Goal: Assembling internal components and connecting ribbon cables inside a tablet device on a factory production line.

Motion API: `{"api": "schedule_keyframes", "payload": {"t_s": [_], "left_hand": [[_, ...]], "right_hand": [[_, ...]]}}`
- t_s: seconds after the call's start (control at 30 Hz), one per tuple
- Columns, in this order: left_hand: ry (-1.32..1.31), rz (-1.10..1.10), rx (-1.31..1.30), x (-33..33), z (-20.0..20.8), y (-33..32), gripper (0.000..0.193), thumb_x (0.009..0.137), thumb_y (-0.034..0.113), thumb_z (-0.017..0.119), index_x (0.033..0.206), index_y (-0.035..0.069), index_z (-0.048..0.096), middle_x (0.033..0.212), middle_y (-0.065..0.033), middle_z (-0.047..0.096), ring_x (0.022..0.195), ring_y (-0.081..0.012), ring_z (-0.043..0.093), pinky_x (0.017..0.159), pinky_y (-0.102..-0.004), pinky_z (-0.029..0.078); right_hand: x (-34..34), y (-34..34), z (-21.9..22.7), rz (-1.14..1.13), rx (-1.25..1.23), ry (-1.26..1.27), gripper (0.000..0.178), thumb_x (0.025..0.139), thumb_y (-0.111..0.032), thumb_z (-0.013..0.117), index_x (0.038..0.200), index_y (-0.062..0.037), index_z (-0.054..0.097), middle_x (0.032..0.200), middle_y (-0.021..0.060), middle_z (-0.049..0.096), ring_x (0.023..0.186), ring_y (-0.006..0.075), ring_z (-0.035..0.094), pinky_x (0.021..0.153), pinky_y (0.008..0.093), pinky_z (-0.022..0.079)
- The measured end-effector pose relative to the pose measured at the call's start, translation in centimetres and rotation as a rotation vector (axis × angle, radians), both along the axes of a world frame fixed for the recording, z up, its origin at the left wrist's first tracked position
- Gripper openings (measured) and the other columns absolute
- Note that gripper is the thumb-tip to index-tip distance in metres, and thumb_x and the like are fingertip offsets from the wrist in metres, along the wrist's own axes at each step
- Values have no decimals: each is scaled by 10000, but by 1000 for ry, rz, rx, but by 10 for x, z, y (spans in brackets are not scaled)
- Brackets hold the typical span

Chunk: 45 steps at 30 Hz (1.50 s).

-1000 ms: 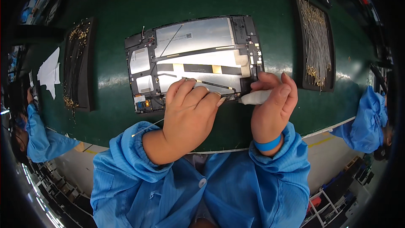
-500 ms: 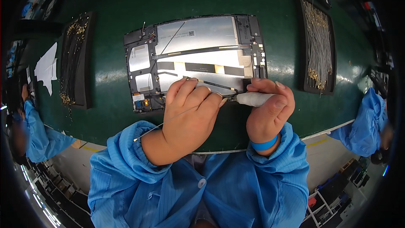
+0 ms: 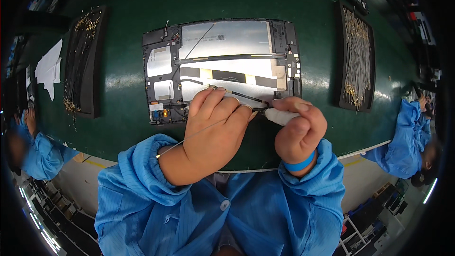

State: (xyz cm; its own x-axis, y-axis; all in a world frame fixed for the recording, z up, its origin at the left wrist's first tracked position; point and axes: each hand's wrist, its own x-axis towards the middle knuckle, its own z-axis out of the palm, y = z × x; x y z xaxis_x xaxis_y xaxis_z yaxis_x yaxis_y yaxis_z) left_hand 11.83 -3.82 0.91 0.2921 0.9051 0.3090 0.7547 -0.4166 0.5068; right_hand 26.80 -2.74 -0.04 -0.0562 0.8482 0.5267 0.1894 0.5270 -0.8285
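An opened tablet [image 3: 227,52] lies back-side up on the green belt [image 3: 118,85], showing silver shielding and thin cables. My left hand [image 3: 213,128] rests on its near edge, fingers pinching a thin grey cable [image 3: 189,136] that trails back over my wrist. My right hand [image 3: 301,130] is closed around a white pen-shaped tool [image 3: 279,115], its tip pointing left against the tablet's lower edge, next to my left fingertips. Both arms wear blue sleeves; a blue band circles my right wrist.
A black tray of gold-tipped cables [image 3: 80,61] lies to the left, another black tray of grey wires [image 3: 358,61] to the right. White paper [image 3: 50,66] sits far left. Co-workers in blue sleeves [image 3: 405,132] sit at both sides.
My right hand has turned and slid slightly left, bringing the white tool closer to my left fingers. My left hand stays on the tablet's near edge.
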Motion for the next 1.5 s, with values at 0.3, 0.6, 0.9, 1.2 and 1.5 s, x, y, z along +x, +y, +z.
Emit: {"api": "schedule_keyframes", "payload": {"t_s": [0.3, 0.6, 0.9, 1.2, 1.5], "left_hand": [[4, -9, 14, -3, 1, -2, 143, 641, 116, 509, 772, 80, 551, 737, -33, 486, 846, -217, 453, 825, -353, 313], [126, 27, 103, -43, 12, 11, 158, 621, 95, 569, 778, 83, 560, 798, -74, 504, 894, -260, 445, 807, -391, 330], [-333, 613, -295, -123, 11, -14, 281, 812, 210, 448, 920, -42, 511, 846, -196, 551, 775, -316, 524, 705, -333, 403], [-638, 376, -762, -106, 23, -4, 318, 845, 214, 375, 1012, -39, 470, 799, -197, 559, 755, -261, 550, 674, -306, 405], [-795, 562, -653, -115, 3, 26, 389, 839, 259, 413, 1066, -54, 451, 888, -130, 533, 755, -155, 521, 621, -245, 436]], "right_hand": [[-8, 9, 7, 153, 118, -295, 176, 720, -87, 567, 840, -30, 452, 745, 113, 525, 606, 264, 520, 551, 319, 432], [-9, 11, 19, -142, -535, 176, 249, 879, -201, 318, 1027, -3, 346, 701, 103, 545, 582, 147, 514, 529, 263, 423], [33, 7, 41, -445, -873, 49, 468, 819, -328, 446, 1160, -16, 366, 793, 51, 511, 566, 97, 461, 474, 201, 391], [47, 5, 36, -66, -1374, 26, 376, 824, -366, 413, 879, -8, 511, 620, 39, 499, 444, 96, 440, 364, 203, 347], [18, 26, 47, -37, -1269, 109, 361, 817, -364, 424, 756, -20, 512, 575, 54, 513, 407, 118, 438, 359, 210, 341]]}}
